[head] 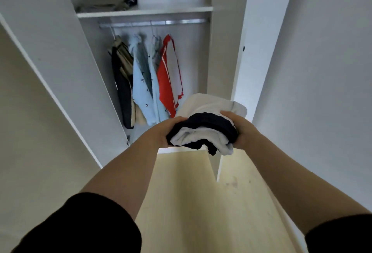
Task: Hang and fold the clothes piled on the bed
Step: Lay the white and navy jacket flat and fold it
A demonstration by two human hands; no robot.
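Black short sleeves (84, 224) on both upper arms; forearms bare; hands (168, 130) ungloved

The wardrobe (60, 51) and shelf (141, 12) look smooth, matt white laminate. The rail (181, 21) is shiny metal. The floor (191, 202) is pale, smooth wood grain with a soft sheen. The bundle (203, 132) is soft matt cloth; the hung clothes (145, 79) are cloth too.
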